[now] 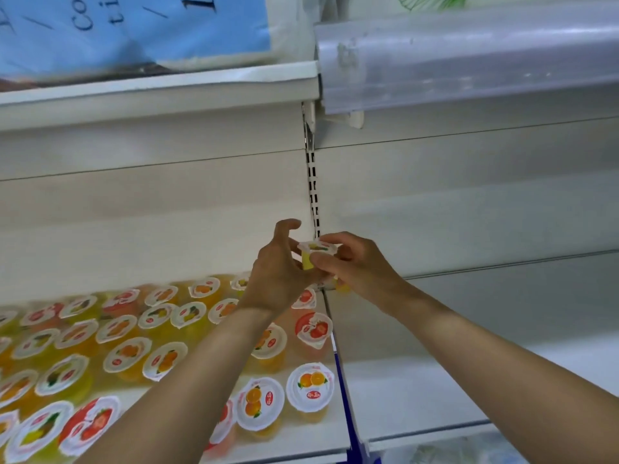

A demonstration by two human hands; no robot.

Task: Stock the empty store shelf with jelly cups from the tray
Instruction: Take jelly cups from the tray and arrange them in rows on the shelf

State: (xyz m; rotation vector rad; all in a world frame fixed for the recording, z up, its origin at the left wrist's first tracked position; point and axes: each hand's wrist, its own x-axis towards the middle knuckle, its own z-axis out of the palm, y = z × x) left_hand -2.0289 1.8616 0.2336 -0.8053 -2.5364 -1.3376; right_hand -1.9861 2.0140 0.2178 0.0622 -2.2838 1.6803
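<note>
Reaching over the cups point(127, 356) already standing lids-up on the left shelf point(294, 443), both forearms stretch toward the back corner by the slotted upright point(313, 192). Left hand point(278, 272) and right hand point(358, 266) meet around one yellow cup point(316, 252), lifted above the shelf, fingertips of each pinching its rim and body, probably to steady it upright before setting it in the back row. No tray shows.
</note>
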